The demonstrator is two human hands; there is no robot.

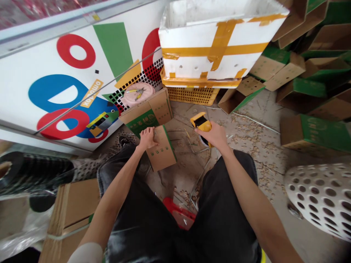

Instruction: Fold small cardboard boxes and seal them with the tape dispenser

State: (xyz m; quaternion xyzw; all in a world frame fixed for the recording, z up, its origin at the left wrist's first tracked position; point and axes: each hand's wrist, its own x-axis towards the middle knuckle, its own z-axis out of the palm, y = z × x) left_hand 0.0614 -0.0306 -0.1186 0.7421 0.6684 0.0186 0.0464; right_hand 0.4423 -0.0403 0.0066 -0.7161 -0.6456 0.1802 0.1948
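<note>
There's the left hand (147, 138) pressed flat on a green-printed cardboard box (161, 153), while the right hand (213, 136) is clamped around a yellow handheld tool (202, 122), possibly a tape dispenser. The hands are well apart! Just behind the box, a pink round lid (139, 94) carries yellow-handled pliers (136, 93). Beyond it, a taped white foam box (211, 47) sits on a yellow plastic crate (192, 95). Watch the footing: with loose shavings (246, 135) beside the box, a hard push could skid it, and easing off the left hand could let its flaps spring up.
</note>
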